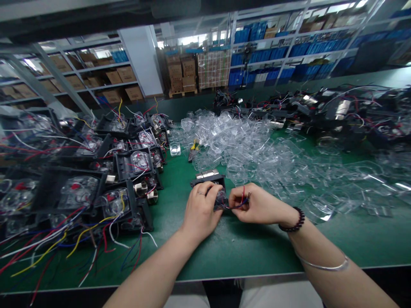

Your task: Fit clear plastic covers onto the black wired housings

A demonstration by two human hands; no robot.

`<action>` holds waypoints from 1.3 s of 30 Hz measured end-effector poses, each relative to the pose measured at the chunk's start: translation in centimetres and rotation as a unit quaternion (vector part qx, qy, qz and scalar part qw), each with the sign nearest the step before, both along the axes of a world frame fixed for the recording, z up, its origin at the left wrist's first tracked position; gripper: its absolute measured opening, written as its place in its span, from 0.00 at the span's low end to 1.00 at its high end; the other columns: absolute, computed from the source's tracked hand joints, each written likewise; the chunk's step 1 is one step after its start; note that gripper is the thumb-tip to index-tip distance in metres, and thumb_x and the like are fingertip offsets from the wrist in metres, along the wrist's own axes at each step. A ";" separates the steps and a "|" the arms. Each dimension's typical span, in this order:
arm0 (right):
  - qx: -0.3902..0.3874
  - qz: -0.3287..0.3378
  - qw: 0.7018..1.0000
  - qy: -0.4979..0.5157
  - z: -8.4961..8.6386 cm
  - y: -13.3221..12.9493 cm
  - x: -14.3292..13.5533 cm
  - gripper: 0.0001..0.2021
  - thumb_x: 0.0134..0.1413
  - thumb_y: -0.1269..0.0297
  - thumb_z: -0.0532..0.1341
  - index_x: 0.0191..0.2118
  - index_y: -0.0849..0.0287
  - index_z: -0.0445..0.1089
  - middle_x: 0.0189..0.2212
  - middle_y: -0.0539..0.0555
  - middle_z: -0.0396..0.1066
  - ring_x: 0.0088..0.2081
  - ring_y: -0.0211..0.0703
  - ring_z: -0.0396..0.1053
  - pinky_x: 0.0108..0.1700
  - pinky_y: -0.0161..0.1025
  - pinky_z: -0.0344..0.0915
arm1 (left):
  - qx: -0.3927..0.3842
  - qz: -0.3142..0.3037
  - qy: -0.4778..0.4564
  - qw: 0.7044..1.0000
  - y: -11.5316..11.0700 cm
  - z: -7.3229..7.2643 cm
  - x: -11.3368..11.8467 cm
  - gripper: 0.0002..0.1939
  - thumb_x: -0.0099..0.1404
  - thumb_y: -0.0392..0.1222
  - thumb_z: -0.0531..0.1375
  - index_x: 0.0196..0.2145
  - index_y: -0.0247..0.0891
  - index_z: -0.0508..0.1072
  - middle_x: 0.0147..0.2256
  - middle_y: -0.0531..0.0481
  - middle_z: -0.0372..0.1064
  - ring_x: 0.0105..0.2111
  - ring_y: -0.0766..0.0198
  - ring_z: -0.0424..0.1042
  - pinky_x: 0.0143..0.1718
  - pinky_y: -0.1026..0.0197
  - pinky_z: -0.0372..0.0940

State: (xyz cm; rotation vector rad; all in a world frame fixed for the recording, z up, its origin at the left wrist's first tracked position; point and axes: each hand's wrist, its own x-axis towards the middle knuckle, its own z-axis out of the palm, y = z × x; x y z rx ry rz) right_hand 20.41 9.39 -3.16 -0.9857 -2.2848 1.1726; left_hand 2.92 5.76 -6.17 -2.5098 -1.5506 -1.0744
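Note:
A black housing (220, 181) with a silver metal fitting (207, 174) along its far side lies on the green table in front of me. My left hand (203, 207) is closed around the housing, its thumb and index finger at a clear part (221, 197) inside. Just to the right, my right hand (245, 203) pinches thin red and dark wires (241, 202) that run out of the housing. The fingers of my left hand partly cover the housing. Beyond the hands, a yellow-handled tool (194, 147) lies beside the clear plastic pieces (237, 141).
Stacked black housings (123, 164) with clear parts and loose coloured wires cover the left of the green table (175, 218). Clear pieces spread across the middle and right. More dark assemblies with wires (321, 111) lie at the back right. Shelves with blue bins (269, 54) stand beyond.

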 end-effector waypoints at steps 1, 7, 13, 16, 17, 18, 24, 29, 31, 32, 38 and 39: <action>-0.002 0.004 1.000 0.002 -0.1 0.0 0.0 0.04 0.36 0.76 0.55 0.21 0.61 0.64 0.16 0.44 0.60 0.18 0.29 0.55 0.21 0.28 0.54 | 0.001 0.000 0.001 1.000 0.0 0.0 0.0 0.24 0.51 0.31 0.60 0.47 0.38 0.63 0.43 0.43 0.63 0.43 0.54 0.63 0.44 0.51 0.63; 0.016 -0.015 1.000 -0.006 -0.1 -0.1 -0.3 0.04 0.37 0.76 0.54 0.21 0.61 0.63 0.15 0.44 0.57 0.17 0.29 0.54 0.19 0.27 0.52 | 0.005 0.003 0.003 1.000 0.0 0.1 0.1 0.23 0.52 0.32 0.60 0.47 0.37 0.63 0.43 0.43 0.63 0.42 0.55 0.63 0.44 0.52 0.63; 0.081 -0.035 0.996 -0.015 0.1 -0.6 -0.7 0.04 0.37 0.75 0.55 0.20 0.59 0.61 0.14 0.44 0.57 0.17 0.30 0.55 0.19 0.28 0.52 | 0.001 0.001 0.001 1.000 0.0 0.0 0.0 0.23 0.52 0.31 0.60 0.47 0.37 0.63 0.43 0.43 0.63 0.43 0.55 0.62 0.45 0.53 0.62; 0.135 -0.040 0.990 0.010 0.0 -1.0 -0.9 0.06 0.35 0.76 0.55 0.18 0.59 0.60 0.15 0.45 0.59 0.17 0.30 0.56 0.21 0.29 0.54 | 0.004 -0.002 -0.008 1.000 0.2 -0.1 -0.1 0.23 0.52 0.32 0.60 0.47 0.37 0.64 0.44 0.43 0.63 0.43 0.55 0.63 0.45 0.53 0.62; 0.153 -0.035 0.987 0.021 -0.2 -1.1 -0.9 0.06 0.35 0.76 0.55 0.17 0.59 0.60 0.15 0.46 0.59 0.18 0.31 0.57 0.21 0.29 0.54 | 0.006 -0.004 -0.011 1.000 0.2 -0.2 -0.1 0.23 0.52 0.32 0.60 0.47 0.38 0.64 0.44 0.44 0.63 0.43 0.56 0.63 0.45 0.53 0.62; 0.168 -0.028 0.985 0.032 -0.3 -1.1 -1.0 0.06 0.35 0.76 0.55 0.16 0.59 0.59 0.15 0.46 0.59 0.18 0.31 0.57 0.21 0.29 0.54 | 0.009 -0.005 -0.014 1.000 0.3 -0.2 -0.1 0.23 0.52 0.32 0.60 0.47 0.38 0.64 0.44 0.44 0.64 0.43 0.56 0.63 0.45 0.53 0.62; 0.214 -0.001 0.970 0.114 -1.4 -1.2 -1.4 0.08 0.33 0.78 0.54 0.14 0.59 0.56 0.13 0.44 0.54 0.17 0.29 0.53 0.20 0.28 0.50 | -0.003 -0.001 -0.020 1.000 0.5 0.0 -0.2 0.23 0.50 0.32 0.61 0.46 0.38 0.65 0.43 0.45 0.64 0.43 0.56 0.63 0.45 0.54 0.62; 0.206 0.023 0.968 0.144 -1.2 -1.4 -1.3 0.08 0.32 0.79 0.54 0.14 0.60 0.59 0.13 0.44 0.55 0.17 0.28 0.52 0.21 0.28 0.50 | 0.010 0.024 -0.029 0.999 0.6 0.0 -0.2 0.23 0.50 0.31 0.61 0.46 0.39 0.65 0.43 0.45 0.64 0.42 0.55 0.62 0.45 0.53 0.62; 0.172 0.035 0.975 0.139 -0.8 -1.4 -1.1 0.08 0.33 0.79 0.55 0.14 0.61 0.60 0.12 0.44 0.56 0.16 0.28 0.53 0.20 0.28 0.50 | 0.012 0.032 -0.028 0.999 0.6 -0.2 -0.1 0.24 0.49 0.31 0.61 0.46 0.39 0.66 0.43 0.45 0.64 0.42 0.55 0.62 0.45 0.54 0.62; 0.141 0.045 0.980 0.134 -0.6 -1.3 -0.8 0.08 0.34 0.78 0.56 0.14 0.61 0.62 0.12 0.44 0.56 0.16 0.28 0.53 0.20 0.28 0.50 | 0.013 0.035 -0.025 0.999 0.6 -0.3 -0.1 0.24 0.49 0.31 0.62 0.46 0.39 0.66 0.43 0.45 0.63 0.42 0.55 0.62 0.44 0.54 0.62; -0.048 -0.049 0.960 0.271 -0.5 0.7 0.7 0.10 0.47 0.60 0.58 0.23 0.60 0.71 0.16 0.48 0.63 0.18 0.33 0.58 0.20 0.30 0.56 | 0.030 0.055 0.012 0.998 0.5 -0.5 0.2 0.26 0.49 0.31 0.63 0.47 0.41 0.66 0.44 0.45 0.62 0.45 0.54 0.61 0.48 0.51 0.60; -0.043 -0.116 0.949 0.289 -0.8 1.1 0.7 0.10 0.48 0.59 0.58 0.27 0.60 0.72 0.19 0.49 0.66 0.21 0.34 0.62 0.23 0.31 0.60 | 0.033 0.060 0.015 0.998 0.4 -0.5 0.2 0.26 0.49 0.32 0.63 0.47 0.41 0.66 0.46 0.44 0.61 0.48 0.52 0.60 0.50 0.50 0.58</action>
